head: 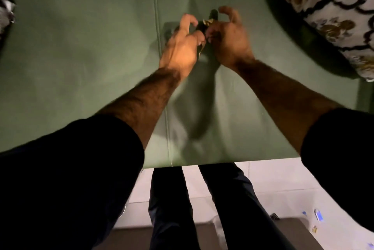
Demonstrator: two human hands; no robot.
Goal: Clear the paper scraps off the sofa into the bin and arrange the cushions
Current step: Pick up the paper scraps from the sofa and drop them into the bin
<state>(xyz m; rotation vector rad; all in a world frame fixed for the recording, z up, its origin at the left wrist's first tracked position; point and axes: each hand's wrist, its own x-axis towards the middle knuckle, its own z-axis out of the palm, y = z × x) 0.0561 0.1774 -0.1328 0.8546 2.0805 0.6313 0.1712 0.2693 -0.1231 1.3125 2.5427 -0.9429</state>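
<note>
Both my hands meet over the middle of the green sofa seat (81, 67). My left hand (182, 47) and my right hand (228, 41) are curled around a small bunch of paper scraps (208, 21), which pokes out between them; most of the bunch is hidden by the fingers. The image is blurred, so I cannot tell how many scraps there are. A white cushion with a black and gold pattern (334, 16) leans at the sofa's right end. The edge of another patterned cushion (7, 12) shows at the far left.
My dark-trousered legs (202, 209) stand against the sofa's front edge on a pale tiled floor (273, 180). A few small blue and yellow scraps (317, 214) lie on the floor at lower right. A grey-brown object (293, 229) sits by my feet.
</note>
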